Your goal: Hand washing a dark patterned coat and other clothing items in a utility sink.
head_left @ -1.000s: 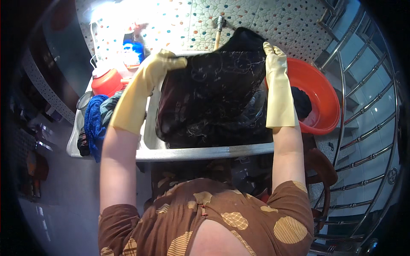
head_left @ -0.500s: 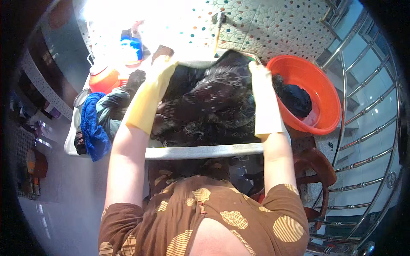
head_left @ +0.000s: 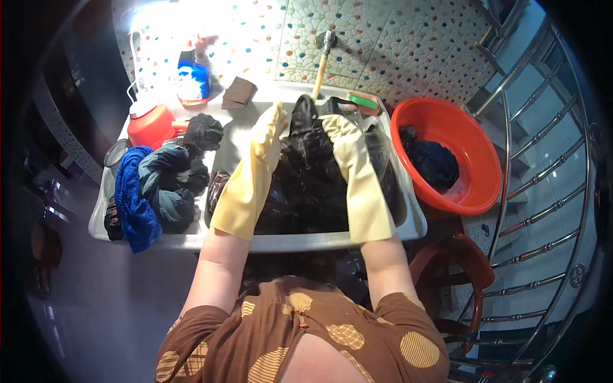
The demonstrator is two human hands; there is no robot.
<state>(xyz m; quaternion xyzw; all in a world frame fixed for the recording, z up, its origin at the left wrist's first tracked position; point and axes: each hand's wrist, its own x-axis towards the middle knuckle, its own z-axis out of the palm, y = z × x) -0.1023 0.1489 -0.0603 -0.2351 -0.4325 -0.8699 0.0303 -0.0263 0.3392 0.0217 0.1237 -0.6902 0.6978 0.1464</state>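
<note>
A wet black garment point(head_left: 306, 150) is bunched up between my two hands, its lower part lying in the sink basin among other dark cloth. Both hands wear long pale-yellow rubber gloves. At the garment's left side, my left hand point(head_left: 271, 131) is closed on its edge, though the fingertips are partly hidden. My right hand point(head_left: 335, 131) grips the upper right side of the same cloth. Behind the garment, a hose point(head_left: 320, 78) hangs from the wall tap point(head_left: 329, 41). A green-topped brush point(head_left: 363, 101) rests at the basin's back right corner.
On the sink's left ledge point(head_left: 172, 237) lie a blue towel point(head_left: 136, 198), grey-green cloth point(head_left: 167, 175) and a dark bundle point(head_left: 203, 132). Behind them stand a red container point(head_left: 151, 126) and a blue bottle point(head_left: 193, 83). An orange-red basin point(head_left: 476, 159) holds dark cloth at right, beside metal railings point(head_left: 543, 226).
The black garment, spread wide and raised between my hands before, is now gathered narrower and lower. My hands have come closer together. The brown pad and green-topped brush show more fully.
</note>
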